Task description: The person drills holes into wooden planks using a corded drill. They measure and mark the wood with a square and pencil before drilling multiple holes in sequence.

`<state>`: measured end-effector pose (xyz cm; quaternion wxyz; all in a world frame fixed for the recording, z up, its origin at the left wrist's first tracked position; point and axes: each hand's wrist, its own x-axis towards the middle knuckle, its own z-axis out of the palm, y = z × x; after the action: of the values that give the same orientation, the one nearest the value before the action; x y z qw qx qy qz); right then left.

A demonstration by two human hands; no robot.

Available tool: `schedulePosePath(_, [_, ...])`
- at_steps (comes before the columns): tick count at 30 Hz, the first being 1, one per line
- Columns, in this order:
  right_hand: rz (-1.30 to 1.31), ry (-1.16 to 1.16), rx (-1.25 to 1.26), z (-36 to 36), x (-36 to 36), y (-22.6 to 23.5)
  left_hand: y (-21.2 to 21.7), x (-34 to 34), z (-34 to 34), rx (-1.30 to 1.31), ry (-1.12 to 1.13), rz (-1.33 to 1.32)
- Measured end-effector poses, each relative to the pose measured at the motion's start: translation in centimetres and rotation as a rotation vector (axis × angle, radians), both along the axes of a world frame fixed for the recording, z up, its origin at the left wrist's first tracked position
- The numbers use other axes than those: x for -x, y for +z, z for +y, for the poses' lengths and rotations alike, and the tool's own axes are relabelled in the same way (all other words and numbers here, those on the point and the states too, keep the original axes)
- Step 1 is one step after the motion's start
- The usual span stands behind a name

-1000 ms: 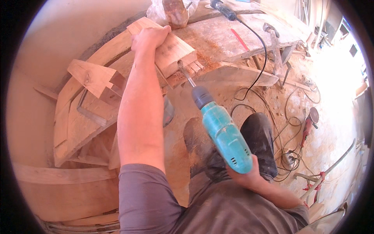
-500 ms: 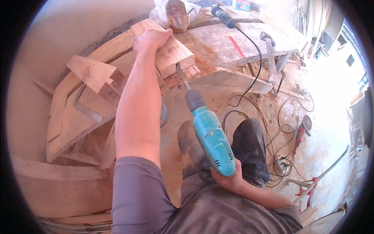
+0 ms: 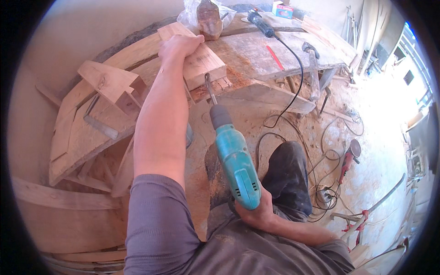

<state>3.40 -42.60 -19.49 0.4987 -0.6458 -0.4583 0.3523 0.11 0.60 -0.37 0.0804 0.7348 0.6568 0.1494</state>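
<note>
Block (image 3: 201, 59) lies across the bench (image 3: 245, 43), one end at the near edge and facing the person. The left hand (image 3: 181, 46) is clamped over its far part, thumb toward the right side, other fingers partly hidden. The right hand (image 3: 254, 213) is wrapped round the rear of the drill (image 3: 233, 149), its trigger hidden from this view. The bit (image 3: 211, 91) meets the block's near end at a hole; how deep it sits cannot be told. Room opens between the bench's near edge and the person's lap, and the drill spans it, with a knee (image 3: 286, 178) just to its right. On the left, the forearm (image 3: 162, 119) crosses the near edge, between the drill and a notched piece (image 3: 107, 80) that rests near the bench's left end, above a metal square (image 3: 101, 126). Right of the block, sawdust (image 3: 238, 66) covers planking as far as a red strip (image 3: 275, 57). A bottle (image 3: 209, 20) and a plastic bag (image 3: 188, 17) stand close behind the block, toward the far edge; a black tool (image 3: 261, 23) lies farther right, its cord (image 3: 301, 68) dropping over the near edge. A hammer (image 3: 314, 73) leans at the right end. On the floor, a red grinder (image 3: 347, 165) lies near tangled cords (image 3: 327, 195).
</note>
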Motion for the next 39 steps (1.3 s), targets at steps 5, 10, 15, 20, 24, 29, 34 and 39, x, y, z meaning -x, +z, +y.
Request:
schedulePosePath(5, [-0.066,-0.004,0.001,-0.3,0.4,0.6,0.0,0.2,0.5,0.069,-0.047,-0.041])
schedulePosePath(10, [0.522,0.023,0.105,-5.5,-2.0,-3.2,-0.2,-0.1,0.7,0.034,-0.040,-0.058])
schedulePosePath(15, [0.160,0.007,0.010,-8.6,-4.0,-0.3,-0.4,0.3,0.9,0.023,-0.044,-0.056])
schedulePosePath(20, [0.146,-0.046,0.003,-8.2,-5.7,2.4,0.1,0.0,0.1,0.054,-0.091,-0.039])
schedulePosePath(24, [0.293,-0.159,-0.306,-3.6,-7.4,2.8,-2.0,1.1,3.9,-0.076,-0.155,0.005])
schedulePosePath(29, [0.581,-0.187,-0.371,2.9,-11.5,4.6,-1.0,0.6,1.4,-0.048,-0.165,-0.049])
schedulePosePath(34, [0.764,-0.115,-0.367,13.2,-16.4,6.1,-1.4,0.8,1.2,-0.108,-0.080,-0.100])
schedulePosePath(39, [0.870,-0.065,-0.378,24.9,-18.9,9.1,-2.3,1.7,2.8,-0.118,-0.048,-0.097])
